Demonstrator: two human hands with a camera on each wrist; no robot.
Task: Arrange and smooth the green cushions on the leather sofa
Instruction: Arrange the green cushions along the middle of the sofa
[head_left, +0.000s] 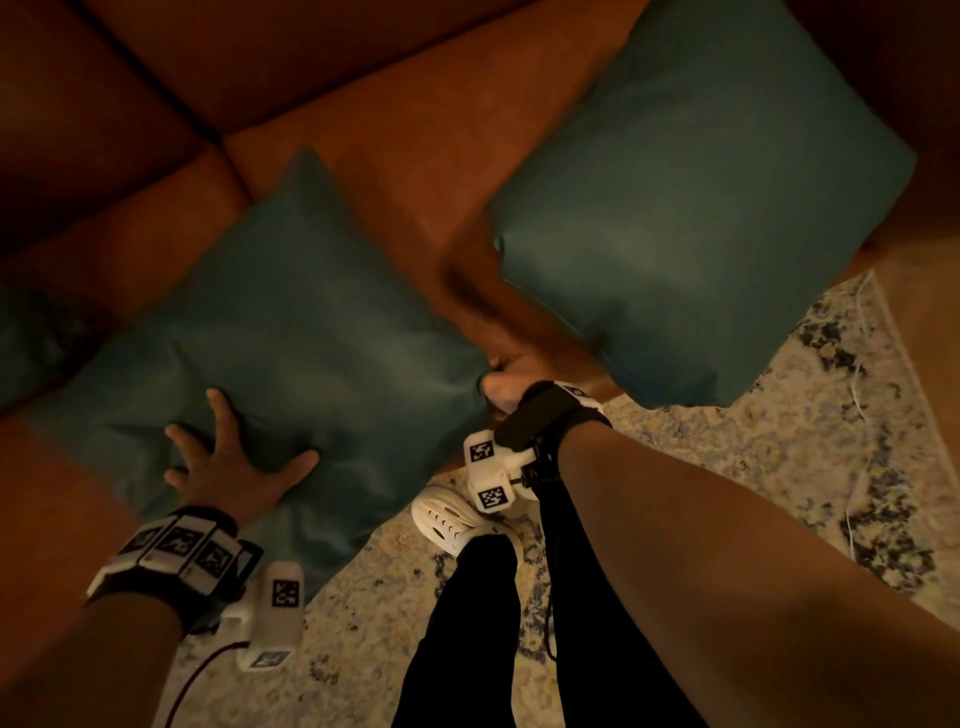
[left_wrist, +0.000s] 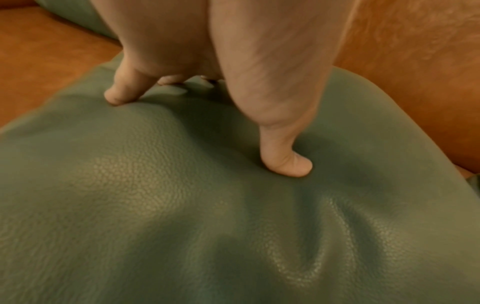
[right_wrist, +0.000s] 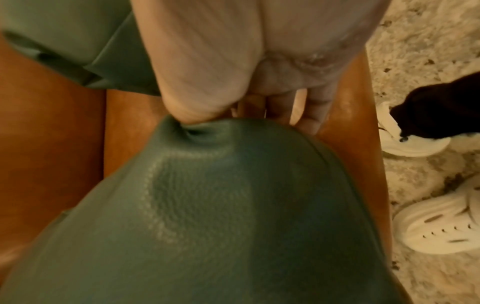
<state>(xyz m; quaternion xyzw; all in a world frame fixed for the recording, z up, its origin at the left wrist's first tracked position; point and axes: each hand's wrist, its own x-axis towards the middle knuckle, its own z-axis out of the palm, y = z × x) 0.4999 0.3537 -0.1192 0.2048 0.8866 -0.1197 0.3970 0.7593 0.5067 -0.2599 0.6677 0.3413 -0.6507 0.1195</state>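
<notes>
Near cushion (head_left: 291, 332): lies flat on the sofa seat (head_left: 395, 171), overhanging its front edge.
Your right hand (head_left: 501, 387): pinches its right corner.
Your left hand (head_left: 228, 467): fingers spread, pressing its near edge.
Far cushion (head_left: 701, 208): lies to your right, apart.

- A home living room: brown leather sofa (head_left: 395, 156) ahead of the hands.
- Green cushions (head_left: 701, 208) on it.
- Speckled rug (head_left: 727, 467) underfoot.
</notes>
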